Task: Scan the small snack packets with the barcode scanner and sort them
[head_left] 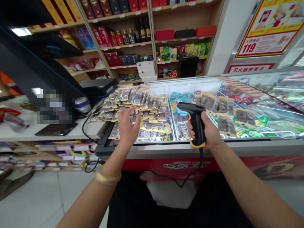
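Observation:
A black barcode scanner (197,123) with yellow trim is gripped in my right hand (211,131), its head pointing left over the freezer. My left hand (129,126), with a gold bracelet at the wrist, has its fingers apart and holds nothing. It is at the near edge of a large heap of small brown-and-clear packets (135,96) on the freezer's left part; whether it touches them I cannot tell. More such packets (210,103) lie on the freezer top to the right of the scanner.
The glass-topped freezer (152,154) spans the front. A black cable (178,183) hangs from the scanner. On the left stand a white counter (14,134), a dark screen (54,82) and a white jar (82,106). Stocked shelves (123,46) line the back.

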Motion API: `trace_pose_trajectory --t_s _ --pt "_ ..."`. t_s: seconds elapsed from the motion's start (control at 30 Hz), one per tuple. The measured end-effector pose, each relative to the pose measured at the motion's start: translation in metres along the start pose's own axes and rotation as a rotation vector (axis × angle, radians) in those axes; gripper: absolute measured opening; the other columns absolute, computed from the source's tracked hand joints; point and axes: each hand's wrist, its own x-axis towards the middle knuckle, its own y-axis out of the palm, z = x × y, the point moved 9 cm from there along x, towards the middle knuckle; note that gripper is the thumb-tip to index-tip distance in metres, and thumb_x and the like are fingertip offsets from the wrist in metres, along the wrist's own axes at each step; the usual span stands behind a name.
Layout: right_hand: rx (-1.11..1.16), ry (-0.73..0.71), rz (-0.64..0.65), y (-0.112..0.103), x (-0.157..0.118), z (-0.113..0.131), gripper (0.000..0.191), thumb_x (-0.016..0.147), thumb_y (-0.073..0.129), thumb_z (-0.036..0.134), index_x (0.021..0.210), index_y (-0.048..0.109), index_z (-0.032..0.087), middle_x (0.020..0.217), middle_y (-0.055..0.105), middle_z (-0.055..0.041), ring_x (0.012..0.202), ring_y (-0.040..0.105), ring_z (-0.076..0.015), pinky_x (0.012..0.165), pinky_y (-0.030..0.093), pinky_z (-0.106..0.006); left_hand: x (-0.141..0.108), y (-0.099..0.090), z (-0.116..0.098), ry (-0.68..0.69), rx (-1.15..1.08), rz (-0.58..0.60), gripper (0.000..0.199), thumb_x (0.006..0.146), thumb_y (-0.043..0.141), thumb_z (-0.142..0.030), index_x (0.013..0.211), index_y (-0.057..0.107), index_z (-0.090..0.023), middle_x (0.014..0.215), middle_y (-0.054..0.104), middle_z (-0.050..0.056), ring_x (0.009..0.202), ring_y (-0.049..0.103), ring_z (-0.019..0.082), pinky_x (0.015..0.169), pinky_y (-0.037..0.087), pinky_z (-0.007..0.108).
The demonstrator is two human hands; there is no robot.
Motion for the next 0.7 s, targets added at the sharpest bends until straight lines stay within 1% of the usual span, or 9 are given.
trace_pose_trajectory --t_s 0.07,0.13,0.2,0.27,0.37,0.43,0.53,0.63,0.7 --pt "0.016 0.051 0.032 0.024 0.003 -0.017 0.061 0.072 0.074 0.075 0.092 0.064 0.018 0.063 0.055 0.0029 0.045 0.047 -0.0087 0.039 0.041 -0.021 -0.003 -0.028 0.035 -0.126 0.056 -0.056 0.032 0.086 0.062 -0.035 0.115 0.065 -0.021 0.113 0.062 0.009 0.103 0.062 0.023 0.101 0.051 0.041" --pt "0.024 0.102 0.07 0.045 0.005 -0.032 0.062 0.07 0.076 0.074 0.096 0.065 0.018 0.062 0.056 0.0031 0.044 0.048 -0.009 0.038 0.042 -0.021 -0.004 -0.045 0.065 -0.253 0.088 -0.089 0.035 0.084 0.063 -0.035 0.116 0.064 -0.021 0.114 0.061 0.01 0.096 0.064 0.021 0.096 0.054 0.041" --pt "0.029 0.142 0.107 0.062 0.007 -0.044 0.062 0.073 0.073 0.074 0.1 0.065 0.018 0.062 0.056 0.0032 0.044 0.048 -0.0092 0.038 0.042 -0.021 -0.001 -0.05 0.088 -0.362 0.088 -0.092 0.04 0.082 0.065 -0.035 0.119 0.062 -0.02 0.116 0.06 0.011 0.092 0.065 0.02 0.092 0.055 0.04" --pt "0.036 0.165 0.128 0.072 0.009 -0.052 0.061 0.078 0.07 0.073 0.104 0.065 0.018 0.062 0.055 0.0032 0.044 0.048 -0.0092 0.038 0.042 -0.02 0.003 -0.045 0.102 -0.427 0.078 -0.061 0.048 0.08 0.067 -0.035 0.124 0.059 -0.019 0.115 0.061 0.011 0.086 0.066 0.019 0.09 0.056 0.04" --pt "0.052 0.181 0.139 0.077 0.009 -0.057 0.063 0.075 0.072 0.073 0.104 0.065 0.018 0.062 0.055 0.0036 0.044 0.047 -0.0086 0.038 0.041 -0.019 0.007 -0.031 0.106 -0.432 0.091 0.019 0.058 0.077 0.07 -0.037 0.129 0.056 -0.018 0.107 0.066 0.011 0.081 0.066 0.022 0.089 0.056 0.043" --pt "0.061 0.192 0.146 0.076 0.008 -0.058 0.064 0.073 0.074 0.074 0.102 0.065 0.017 0.062 0.055 0.0036 0.044 0.047 -0.0083 0.039 0.042 -0.019 0.005 -0.027 0.099 -0.411 0.15 0.072 0.062 0.077 0.07 -0.039 0.133 0.054 -0.019 0.103 0.069 0.012 0.087 0.068 0.027 0.092 0.054 0.047" --pt "0.068 0.219 0.145 0.074 0.007 -0.06 0.061 0.078 0.07 0.072 0.103 0.064 0.017 0.062 0.056 0.0032 0.044 0.048 -0.0089 0.039 0.043 -0.02 -0.004 -0.027 0.088 -0.418 0.312 0.168 0.065 0.08 0.067 -0.041 0.139 0.05 -0.018 0.104 0.073 0.013 0.101 0.069 0.033 0.098 0.051 0.05" --pt "0.063 0.236 0.146 0.073 0.006 -0.061 0.059 0.083 0.066 0.07 0.107 0.064 0.017 0.063 0.057 0.0029 0.044 0.049 -0.0095 0.039 0.042 -0.021 -0.011 -0.03 0.082 -0.481 0.397 0.238 0.069 0.083 0.065 -0.042 0.145 0.044 -0.018 0.111 0.074 0.013 0.105 0.069 0.032 0.098 0.051 0.046" --pt "0.061 0.242 0.153 0.073 0.006 -0.062 0.061 0.081 0.069 0.071 0.108 0.063 0.016 0.062 0.057 0.0031 0.044 0.05 -0.0094 0.039 0.042 -0.021 -0.012 -0.031 0.082 -0.529 0.387 0.259 0.07 0.084 0.065 -0.042 0.146 0.041 -0.02 0.112 0.075 0.01 0.103 0.071 0.029 0.094 0.052 0.042"
